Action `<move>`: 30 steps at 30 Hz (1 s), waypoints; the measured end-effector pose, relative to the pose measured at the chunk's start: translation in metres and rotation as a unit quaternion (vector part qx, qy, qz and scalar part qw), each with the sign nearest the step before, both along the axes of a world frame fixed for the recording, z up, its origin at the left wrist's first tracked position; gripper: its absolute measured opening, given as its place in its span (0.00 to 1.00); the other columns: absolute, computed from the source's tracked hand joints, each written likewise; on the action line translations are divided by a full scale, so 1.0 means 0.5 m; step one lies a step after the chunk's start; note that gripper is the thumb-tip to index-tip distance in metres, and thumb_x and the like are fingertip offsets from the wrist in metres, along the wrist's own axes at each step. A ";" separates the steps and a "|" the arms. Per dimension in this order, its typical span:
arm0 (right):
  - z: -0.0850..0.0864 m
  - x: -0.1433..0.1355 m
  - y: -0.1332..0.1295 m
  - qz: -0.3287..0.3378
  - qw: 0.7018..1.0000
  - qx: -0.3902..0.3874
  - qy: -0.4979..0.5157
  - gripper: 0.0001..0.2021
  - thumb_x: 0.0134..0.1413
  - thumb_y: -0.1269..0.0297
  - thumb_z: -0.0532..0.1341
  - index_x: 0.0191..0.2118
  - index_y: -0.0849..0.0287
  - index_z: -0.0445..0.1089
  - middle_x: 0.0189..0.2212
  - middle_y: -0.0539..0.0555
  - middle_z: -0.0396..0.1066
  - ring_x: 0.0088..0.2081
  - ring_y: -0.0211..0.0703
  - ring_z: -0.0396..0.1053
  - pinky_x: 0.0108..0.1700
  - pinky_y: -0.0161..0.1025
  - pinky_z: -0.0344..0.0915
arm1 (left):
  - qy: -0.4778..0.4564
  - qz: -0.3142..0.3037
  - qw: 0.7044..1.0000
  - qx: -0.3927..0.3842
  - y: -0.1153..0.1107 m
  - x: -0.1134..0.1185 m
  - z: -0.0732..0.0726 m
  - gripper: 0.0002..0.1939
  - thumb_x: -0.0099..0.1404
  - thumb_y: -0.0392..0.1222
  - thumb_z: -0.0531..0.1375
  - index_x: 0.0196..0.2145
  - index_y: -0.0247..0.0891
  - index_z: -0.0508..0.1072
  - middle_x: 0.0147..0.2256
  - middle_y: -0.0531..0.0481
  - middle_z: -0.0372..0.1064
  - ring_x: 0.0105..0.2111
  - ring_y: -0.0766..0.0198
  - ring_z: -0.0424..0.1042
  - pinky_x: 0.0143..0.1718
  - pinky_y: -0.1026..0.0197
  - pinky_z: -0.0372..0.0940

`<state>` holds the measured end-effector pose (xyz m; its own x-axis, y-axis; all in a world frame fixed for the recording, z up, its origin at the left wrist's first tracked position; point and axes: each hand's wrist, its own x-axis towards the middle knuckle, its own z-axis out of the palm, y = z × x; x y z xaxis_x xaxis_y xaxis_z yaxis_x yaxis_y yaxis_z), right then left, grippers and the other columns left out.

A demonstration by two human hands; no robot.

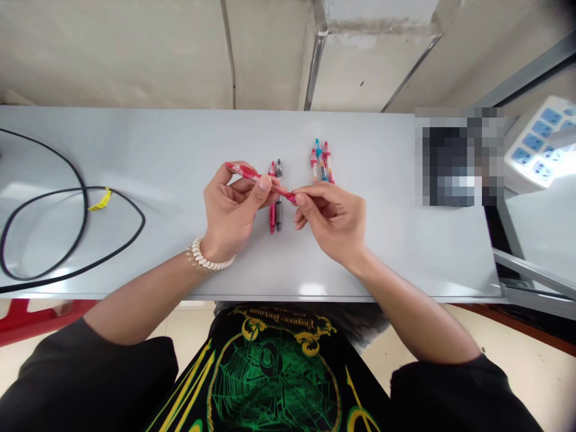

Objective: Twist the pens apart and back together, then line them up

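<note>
A red pen is held level above the grey table by both hands. My left hand grips its left part between thumb and fingers. My right hand pinches its right end with the fingertips. Under the held pen, two pens lie side by side on the table, one red and one dark grey. A small bunch of red and blue pens lies just beyond my right hand.
A black cable with a yellow tag loops over the table's left part. A blurred dark object sits at the right end. A white power strip lies further right. The table's front edge runs near my forearms.
</note>
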<state>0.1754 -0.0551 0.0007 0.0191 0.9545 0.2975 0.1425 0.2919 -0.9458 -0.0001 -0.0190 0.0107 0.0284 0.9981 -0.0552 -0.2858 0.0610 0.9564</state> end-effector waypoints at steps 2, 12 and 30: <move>-0.003 0.006 0.004 -0.008 0.997 0.051 -0.052 0.08 0.70 0.57 0.65 0.43 0.54 0.79 0.39 0.54 0.75 0.37 0.40 0.76 0.38 0.40 0.79 | 0.001 -0.001 1.000 0.000 0.000 -0.001 -0.001 0.21 0.61 0.50 0.78 0.38 0.44 0.70 0.33 0.51 0.81 0.41 0.57 0.84 0.41 0.58 0.79; -0.038 0.028 0.009 -0.022 0.922 0.193 -0.335 0.29 0.71 0.79 0.47 0.65 0.48 0.73 0.40 0.55 0.72 0.40 0.42 0.71 0.42 0.39 0.74 | -0.001 0.041 0.999 0.004 0.016 -0.003 -0.009 0.15 0.65 0.47 0.76 0.34 0.43 0.73 0.33 0.53 0.81 0.35 0.66 0.82 0.42 0.62 0.80; -0.023 0.017 0.002 -0.036 0.939 0.219 -0.264 0.22 0.73 0.76 0.50 0.60 0.51 0.75 0.38 0.53 0.70 0.38 0.40 0.69 0.41 0.38 0.72 | -0.093 -0.015 0.996 0.006 0.024 -0.008 -0.010 0.09 0.69 0.42 0.72 0.35 0.40 0.76 0.34 0.53 0.81 0.36 0.68 0.82 0.40 0.68 0.77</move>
